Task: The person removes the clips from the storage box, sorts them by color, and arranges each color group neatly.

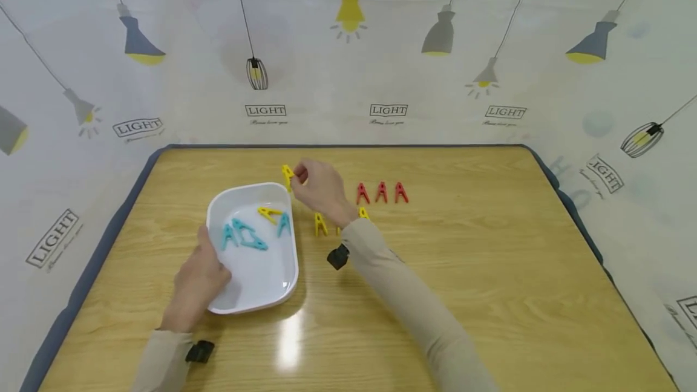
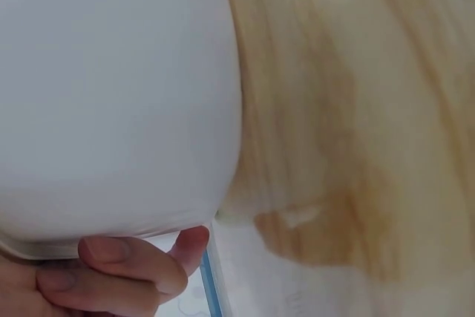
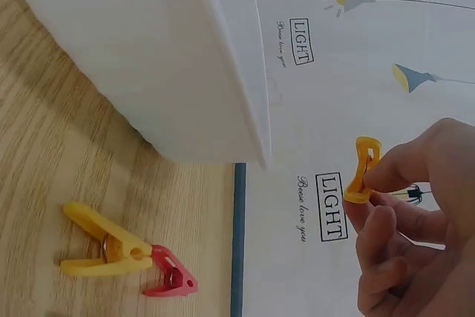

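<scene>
Our right hand pinches a yellow clothespin — a slack pinch could drop it outside the white tub our left hand grips.

The counter is surfaced in pale wood grain and bordered by a dark blue edge along its far side; a bright patch of glare is thrown back near its front. On its left half a white plastic tub is set. To the right of the tub, yellow plastic clothespins are laid, some partly hidden. Farther back and to the right, three red plastic clothespins are lined up side by side, well spaced.
</scene>
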Available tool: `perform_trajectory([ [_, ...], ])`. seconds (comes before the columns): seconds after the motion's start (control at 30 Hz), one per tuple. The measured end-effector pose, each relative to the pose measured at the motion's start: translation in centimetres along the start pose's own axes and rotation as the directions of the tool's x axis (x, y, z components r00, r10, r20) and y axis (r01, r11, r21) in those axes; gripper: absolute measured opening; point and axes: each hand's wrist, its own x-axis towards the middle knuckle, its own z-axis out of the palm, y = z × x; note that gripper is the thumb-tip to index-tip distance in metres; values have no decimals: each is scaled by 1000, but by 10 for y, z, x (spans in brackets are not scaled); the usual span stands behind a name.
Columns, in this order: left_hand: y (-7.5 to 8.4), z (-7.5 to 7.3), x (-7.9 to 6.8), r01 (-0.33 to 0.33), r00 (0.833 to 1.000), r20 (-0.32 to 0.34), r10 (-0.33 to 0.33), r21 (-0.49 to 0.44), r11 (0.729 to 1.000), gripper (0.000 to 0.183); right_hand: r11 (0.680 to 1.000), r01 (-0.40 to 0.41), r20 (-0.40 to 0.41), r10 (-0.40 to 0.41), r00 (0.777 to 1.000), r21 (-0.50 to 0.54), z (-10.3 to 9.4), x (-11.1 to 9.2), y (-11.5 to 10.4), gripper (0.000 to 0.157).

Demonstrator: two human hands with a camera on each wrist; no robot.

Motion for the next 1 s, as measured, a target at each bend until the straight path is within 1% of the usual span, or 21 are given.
perform_trajectory([
  [0.1,-3,-1,0,3,1000,-2,-4,-10,1000,102,1000,-13,-16,13,1000,14,-3,-2,4,10],
  [0.23,-8,-3,0,14,1000,12,-14,-20,1000,101,999,-25,-42,27,999,32,-5,-5,7,9],
  [0.4,-12,-5,1,0,1000,5,0,-21,1000,101,999,-17,-79,20,997,32,-6,-9,13,10],
  [0.63,-14,-4,2,2,1000,25,-1,-42,999,103,998,-12,-86,16,996,54,-9,-19,31,10],
  [0.83,-11,-1,1,-23,1000,17,24,-42,999,99,997,-24,-107,32,994,76,-13,-31,52,8],
  [1.0,-5,1,1,-28,999,23,29,-38,999,100,997,-51,-134,58,989,50,-19,-40,68,6],
])
